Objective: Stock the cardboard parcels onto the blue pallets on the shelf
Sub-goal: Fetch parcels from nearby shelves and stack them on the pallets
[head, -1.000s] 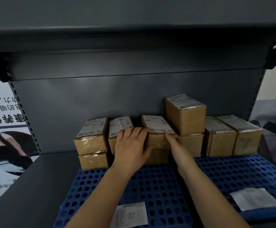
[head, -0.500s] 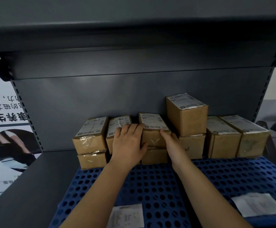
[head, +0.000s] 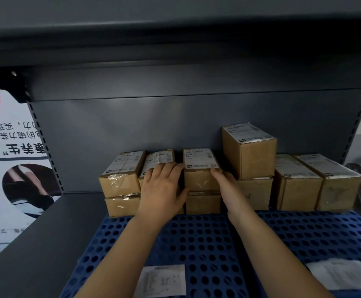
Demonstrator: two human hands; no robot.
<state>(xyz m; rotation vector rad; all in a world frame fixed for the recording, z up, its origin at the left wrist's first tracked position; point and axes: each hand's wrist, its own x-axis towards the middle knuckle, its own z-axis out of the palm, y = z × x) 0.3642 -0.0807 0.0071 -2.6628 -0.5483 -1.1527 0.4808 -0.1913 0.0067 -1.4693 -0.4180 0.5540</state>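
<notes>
Placement is being finished: a small brown cardboard parcel (head: 200,168), stacked at the back of the blue perforated plastic pallet (head: 199,244), is pressed between the left hand (head: 163,188) and right hand (head: 229,186), fingers extended. Release and withdrawal are judged next.

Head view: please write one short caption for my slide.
Both hands, left hand and right hand, seat a labelled cardboard parcel atop another in the row on the blue pallet.

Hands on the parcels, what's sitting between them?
In the head view, one upper cardboard parcel sits between the left hand and right hand.
</notes>
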